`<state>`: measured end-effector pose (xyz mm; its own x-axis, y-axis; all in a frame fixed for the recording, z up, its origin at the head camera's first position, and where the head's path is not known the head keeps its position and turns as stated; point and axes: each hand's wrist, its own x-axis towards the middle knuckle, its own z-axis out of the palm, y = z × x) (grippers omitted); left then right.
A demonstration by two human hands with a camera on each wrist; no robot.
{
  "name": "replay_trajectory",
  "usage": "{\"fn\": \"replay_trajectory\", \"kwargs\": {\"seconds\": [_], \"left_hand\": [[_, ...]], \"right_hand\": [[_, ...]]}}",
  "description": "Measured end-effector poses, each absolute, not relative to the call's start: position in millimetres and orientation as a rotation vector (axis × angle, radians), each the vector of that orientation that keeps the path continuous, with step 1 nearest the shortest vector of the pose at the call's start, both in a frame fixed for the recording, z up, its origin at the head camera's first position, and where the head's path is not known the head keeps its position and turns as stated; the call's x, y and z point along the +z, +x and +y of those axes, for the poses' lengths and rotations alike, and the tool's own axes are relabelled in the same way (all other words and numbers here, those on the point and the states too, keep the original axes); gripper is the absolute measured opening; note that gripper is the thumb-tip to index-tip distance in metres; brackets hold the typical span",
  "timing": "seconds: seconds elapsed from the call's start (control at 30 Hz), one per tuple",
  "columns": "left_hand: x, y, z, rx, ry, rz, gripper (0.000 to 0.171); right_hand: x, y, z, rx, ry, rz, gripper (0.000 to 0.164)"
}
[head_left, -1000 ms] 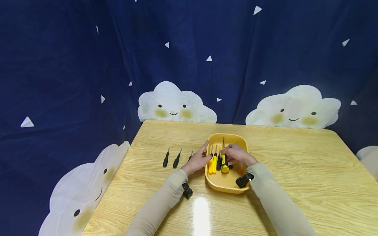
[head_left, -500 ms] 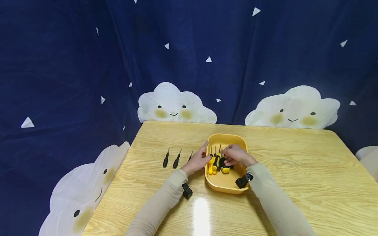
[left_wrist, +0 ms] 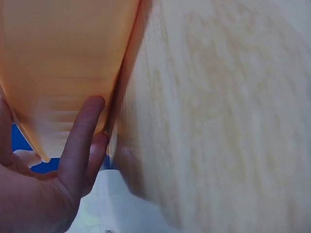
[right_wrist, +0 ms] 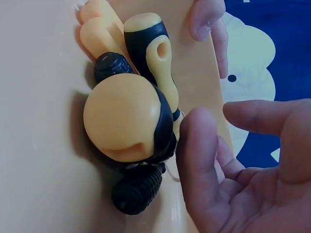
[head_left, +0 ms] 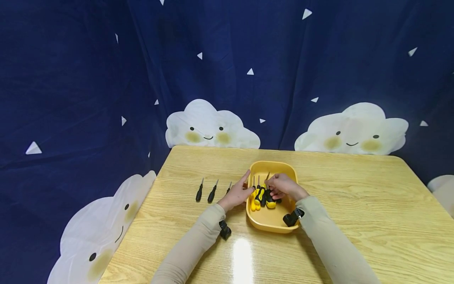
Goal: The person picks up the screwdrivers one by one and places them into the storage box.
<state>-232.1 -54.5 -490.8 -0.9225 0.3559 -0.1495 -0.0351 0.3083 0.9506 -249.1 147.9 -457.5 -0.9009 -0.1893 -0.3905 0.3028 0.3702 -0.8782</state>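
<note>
Left hand (head_left: pixel 237 194) pinches bin (head_left: pixel 270 219) at its left edge; spread right hand (head_left: pixel 283 186) beside screwdrivers (head_left: pixel 271 204), room toward near edge.

Bright light covers the worktop (head_left: pixel 354 189), with a white glare patch (head_left: pixel 242 259) towards its near edge; the curtain (head_left: pixel 227 47) behind its far edge looks dim. The left wrist view is hazy, the wood grain (left_wrist: pixel 218 97) smeared. In the right wrist view, soft shadows (right_wrist: pixel 77 114) edge the screwdriver handles (right_wrist: pixel 121 116).

Left grip (left_wrist: pixel 46 196) holds the orange bin (left_wrist: pixel 63 58); wooden tabletop (left_wrist: pixel 228 107) alongside.
</note>
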Motion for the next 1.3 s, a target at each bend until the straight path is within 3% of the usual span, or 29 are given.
{"fn": "replay_trajectory", "kwargs": {"seconds": [0.47,0.67,0.97,1.3], "left_hand": [[-486,-231,-54,1.615,0.289,2.271,0.072],[-478,-231,-53,1.516,0.303,2.350,0.071],[-462,-233,-55,1.404,0.393,2.454,0.057],[-438,-239,-72,1.186,0.496,2.680,0.040]], "right_hand": [[-441,-247,151,-1.439,0.073,2.308,0.032],[-423,-245,154,-1.375,-0.023,2.396,0.028],[-401,-236,167,-1.107,-0.208,2.596,0.032],[-403,-226,184,-0.776,-0.421,2.921,0.039]]}}
